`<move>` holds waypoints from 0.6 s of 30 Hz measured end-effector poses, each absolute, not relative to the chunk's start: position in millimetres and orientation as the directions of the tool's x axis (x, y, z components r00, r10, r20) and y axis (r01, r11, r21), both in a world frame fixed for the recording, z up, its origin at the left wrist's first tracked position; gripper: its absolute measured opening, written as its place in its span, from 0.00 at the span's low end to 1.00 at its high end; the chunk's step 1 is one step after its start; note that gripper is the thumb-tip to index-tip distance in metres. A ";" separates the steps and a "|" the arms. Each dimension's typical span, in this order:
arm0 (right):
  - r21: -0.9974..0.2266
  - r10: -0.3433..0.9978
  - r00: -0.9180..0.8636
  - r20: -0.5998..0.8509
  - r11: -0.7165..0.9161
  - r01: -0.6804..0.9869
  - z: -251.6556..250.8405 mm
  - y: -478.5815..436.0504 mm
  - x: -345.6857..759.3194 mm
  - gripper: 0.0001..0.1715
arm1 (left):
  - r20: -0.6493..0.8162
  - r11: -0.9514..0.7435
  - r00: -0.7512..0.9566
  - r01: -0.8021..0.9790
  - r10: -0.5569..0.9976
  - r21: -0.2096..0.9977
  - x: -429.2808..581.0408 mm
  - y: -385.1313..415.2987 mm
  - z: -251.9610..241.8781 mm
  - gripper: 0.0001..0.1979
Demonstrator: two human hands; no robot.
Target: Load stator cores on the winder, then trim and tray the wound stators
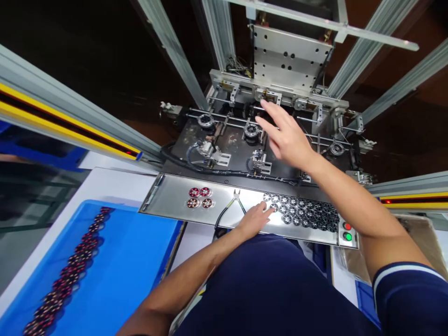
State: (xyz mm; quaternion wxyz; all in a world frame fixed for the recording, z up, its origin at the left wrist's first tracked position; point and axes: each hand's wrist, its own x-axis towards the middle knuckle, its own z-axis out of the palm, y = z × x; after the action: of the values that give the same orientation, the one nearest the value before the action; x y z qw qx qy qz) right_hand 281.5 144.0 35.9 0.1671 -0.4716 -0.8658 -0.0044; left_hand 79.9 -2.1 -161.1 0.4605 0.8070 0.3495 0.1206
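My right hand (285, 135) is stretched over the machine bed with fingers extended and apart, near a round stator fixture (252, 130); it holds nothing. My left hand (255, 219) rests on the steel shelf (168, 198), fingertips touching one of several bare black-and-silver stator cores (301, 212) spread on the shelf's right part. A small pair of black-handled cutters (233, 205) lies just left of that hand. Several copper-wound stators (199, 197) sit in a cluster on the shelf's left part.
A blue tray (140, 261) at lower left carries a long row of wound stators (70, 275). Red and green buttons (347, 232) sit at the shelf's right end. More fixtures (206, 122) (336, 149), rods and cables crowd the machine bed. Yellow-striped aluminium rails flank both sides.
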 end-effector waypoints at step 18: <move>-0.781 0.897 -0.305 0.321 0.432 0.450 -12.8 -48.3 265.2 0.21 | -0.094 0.035 0.622 0.107 0.777 0.994 53.4 -7.3 -34.5 0.20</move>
State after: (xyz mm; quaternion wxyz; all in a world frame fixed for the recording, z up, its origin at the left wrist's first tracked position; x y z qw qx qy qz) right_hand 265.2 -48.3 -12.8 0.3847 -0.4466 -0.7538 0.2904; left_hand 53.4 -7.3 -34.5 0.6315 0.6421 0.3444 0.2652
